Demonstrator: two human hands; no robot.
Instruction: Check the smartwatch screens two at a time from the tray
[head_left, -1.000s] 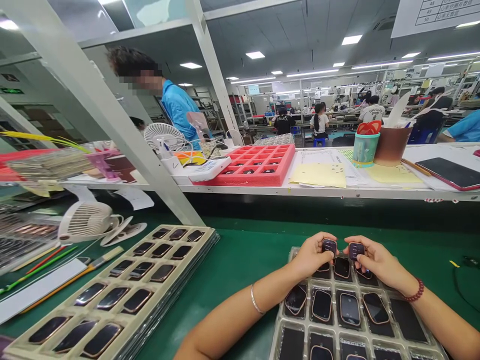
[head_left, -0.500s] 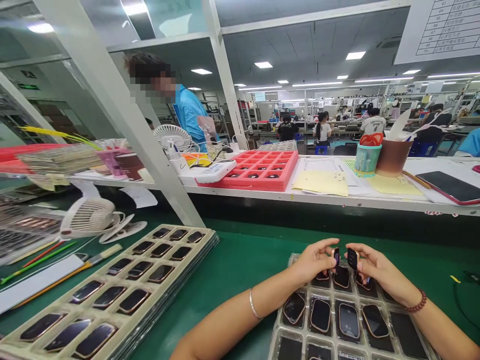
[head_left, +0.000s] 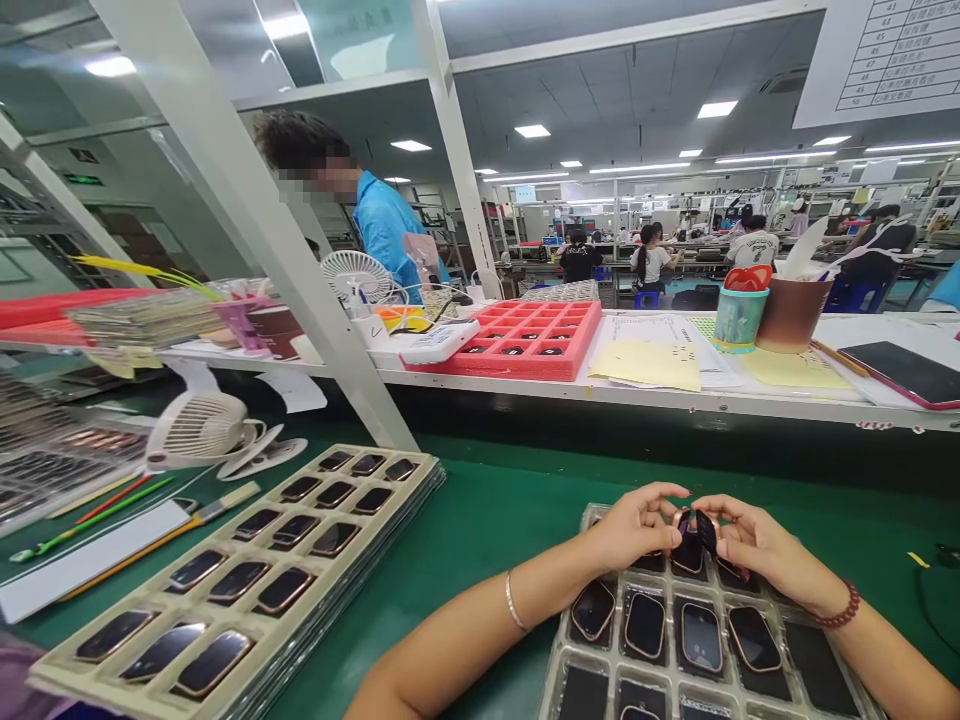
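My left hand [head_left: 646, 526] pinches a small smartwatch body [head_left: 681, 523] with a gold-toned edge between thumb and fingers. Opposite it, my right hand [head_left: 761, 553] is closed on a second dark, rounded-square watch piece [head_left: 705, 531], tilted towards the first. The two pieces are side by side; whether they touch I cannot tell. Both hands are above the far rows of a clear plastic tray [head_left: 616, 650], partly covering its compartments. Dark-faced watches such as this one [head_left: 701, 636] lie in several compartments, and others show only a black lining [head_left: 816, 660].
Left of my arms, a cream tray [head_left: 319, 600] of watches tops a stack on the green table [head_left: 495, 520]. A small fan [head_left: 199, 430] and a brush [head_left: 229, 500] lie beyond it. A shelf ahead carries a red foam tray [head_left: 585, 345], cups and a phone [head_left: 911, 370]. Someone in blue [head_left: 386, 225] stands behind it.
My hands have moved closer together, bringing the two watch pieces from apart to side by side. The right piece now leans more towards the left one. The whole view has shifted slightly.
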